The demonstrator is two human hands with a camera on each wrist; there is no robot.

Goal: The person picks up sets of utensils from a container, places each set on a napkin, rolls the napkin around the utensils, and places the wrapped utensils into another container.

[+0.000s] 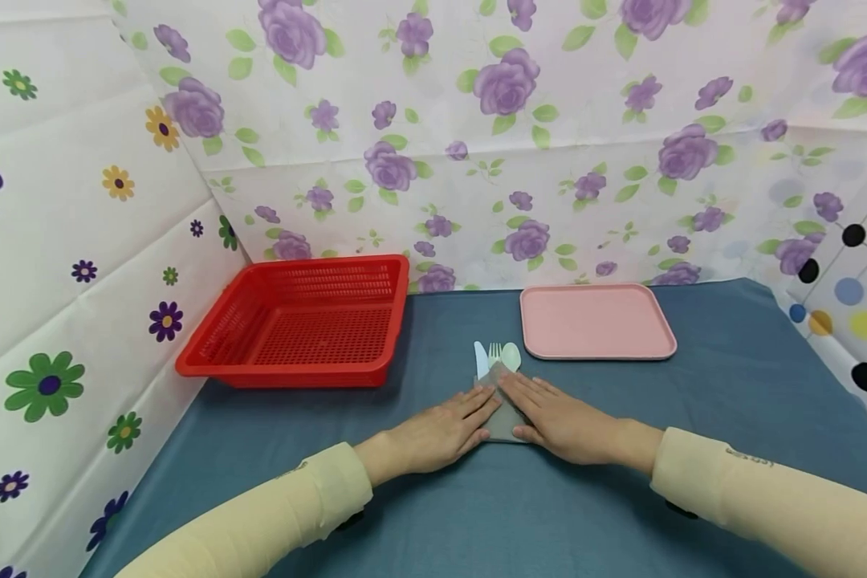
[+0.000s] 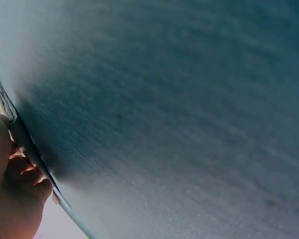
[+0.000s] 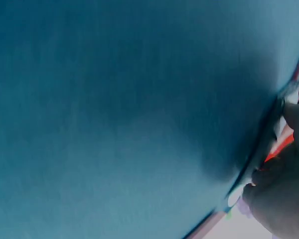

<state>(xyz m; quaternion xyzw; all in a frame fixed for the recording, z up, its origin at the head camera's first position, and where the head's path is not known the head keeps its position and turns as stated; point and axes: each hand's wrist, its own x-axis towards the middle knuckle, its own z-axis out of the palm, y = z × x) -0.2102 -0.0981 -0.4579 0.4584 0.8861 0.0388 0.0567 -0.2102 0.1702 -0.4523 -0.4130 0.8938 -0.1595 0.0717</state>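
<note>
A folded grey napkin (image 1: pixel 504 425) lies on the blue tablecloth. From its far end stick out the tops of a pale plastic knife (image 1: pixel 481 360), a fork (image 1: pixel 494 354) and a spoon (image 1: pixel 510 356); their lower parts are hidden. My left hand (image 1: pixel 437 429) rests on the napkin's left side with straight fingers. On the right side, my right hand (image 1: pixel 567 421) lies flat, its fingertips near the napkin's peak and its thumb at the near edge. Both wrist views catch the hands only at the frame's edge, low over the cloth.
At the back left stands a red plastic basket (image 1: pixel 282 371) with slotted walls. A pink tray (image 1: pixel 596 321) lies at the back right, beyond the napkin. Flowered sheets (image 1: pixel 462 96) hang behind the table and along its left side.
</note>
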